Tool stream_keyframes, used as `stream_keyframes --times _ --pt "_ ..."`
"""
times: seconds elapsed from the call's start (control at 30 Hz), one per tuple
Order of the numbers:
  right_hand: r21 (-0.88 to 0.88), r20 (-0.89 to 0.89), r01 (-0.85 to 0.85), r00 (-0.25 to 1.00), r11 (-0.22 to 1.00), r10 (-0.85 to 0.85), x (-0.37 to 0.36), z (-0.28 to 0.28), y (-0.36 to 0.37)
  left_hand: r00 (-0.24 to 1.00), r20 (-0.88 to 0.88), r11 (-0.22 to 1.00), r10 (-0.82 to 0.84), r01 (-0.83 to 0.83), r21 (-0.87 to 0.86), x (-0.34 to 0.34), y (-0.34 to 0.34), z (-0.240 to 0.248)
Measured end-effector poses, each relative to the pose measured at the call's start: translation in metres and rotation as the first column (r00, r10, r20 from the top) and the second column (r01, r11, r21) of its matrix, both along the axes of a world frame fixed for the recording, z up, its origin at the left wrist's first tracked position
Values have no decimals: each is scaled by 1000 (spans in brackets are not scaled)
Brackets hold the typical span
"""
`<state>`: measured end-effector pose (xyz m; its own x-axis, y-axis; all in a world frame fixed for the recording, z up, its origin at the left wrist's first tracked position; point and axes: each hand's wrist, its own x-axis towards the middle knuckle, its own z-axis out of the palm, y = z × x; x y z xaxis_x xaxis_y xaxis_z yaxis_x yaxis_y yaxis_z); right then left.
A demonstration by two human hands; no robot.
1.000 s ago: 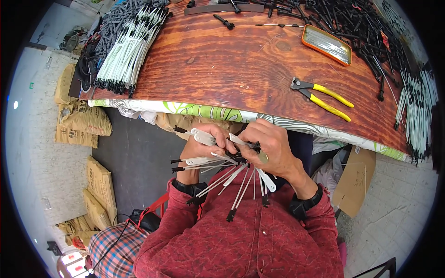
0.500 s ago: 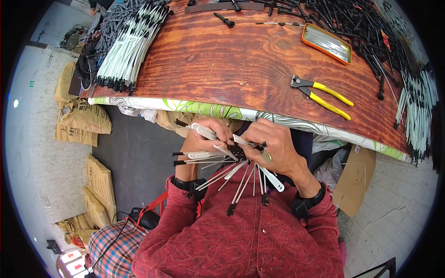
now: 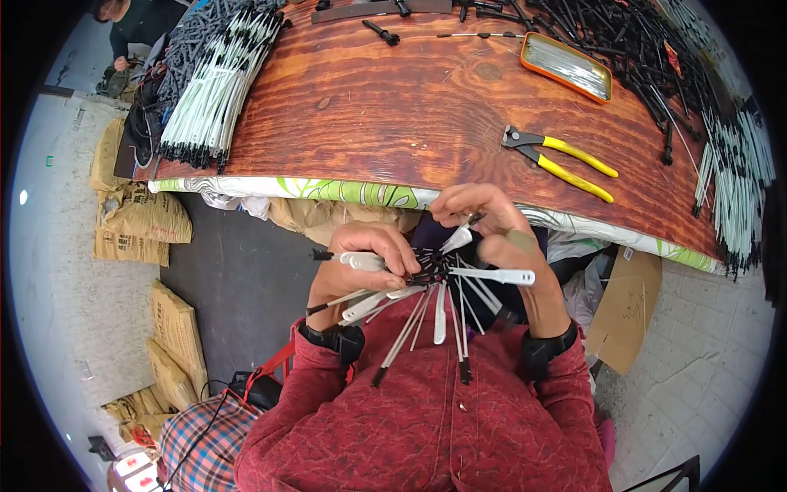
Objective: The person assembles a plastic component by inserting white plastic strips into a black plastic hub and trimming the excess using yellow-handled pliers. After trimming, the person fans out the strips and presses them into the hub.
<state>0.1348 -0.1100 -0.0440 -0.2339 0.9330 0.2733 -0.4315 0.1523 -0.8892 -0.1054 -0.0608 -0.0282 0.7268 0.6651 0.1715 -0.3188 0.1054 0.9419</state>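
Over my lap is an umbrella-like frame, its white ribs with black ends spreading from a black hub [image 3: 430, 262]. My left hand [image 3: 369, 250] is closed on the frame at the left of the hub, fingers and thumb pinching there. A flat white rib [image 3: 361, 261] lies across this hand. My right hand [image 3: 492, 217] is raised at the hub's upper right, its fingers curled and its thumb apart. Beside these fingers a short white rib [image 3: 457, 239] with a dark end stands up. Another white rib [image 3: 508, 277] points right, below the right hand.
Ahead stands a wooden table [image 3: 352, 123] with yellow-handled pincers [image 3: 561, 164], an orange-rimmed tin [image 3: 566, 66] of thin metal pins, a bundle of white ribs [image 3: 217, 94], another bundle [image 3: 732, 189] and heaped black parts [image 3: 607, 37]. Another person [image 3: 135, 25] is at the far left.
My right hand has opened and lifted off the rib it pinched. The frame has turned a little, with a white rib now pointing right. Another person has come into view at the upper left.
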Motion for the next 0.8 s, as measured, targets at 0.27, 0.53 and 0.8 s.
stream_keyframes --times 0.27,0.53,0.8 --pt "27 -484 -244 845 969 226 22 -26 -19 994 -100 998 -53 57 36 9 -3 -1" --pt "-9 105 -90 990 996 90 22 -8 -23 982 -188 999 -15 23 44 21 -9 5" --pt "142 267 5 963 990 -43 10 -4 -18 980 -197 998 41 -30 58 29 -16 7"
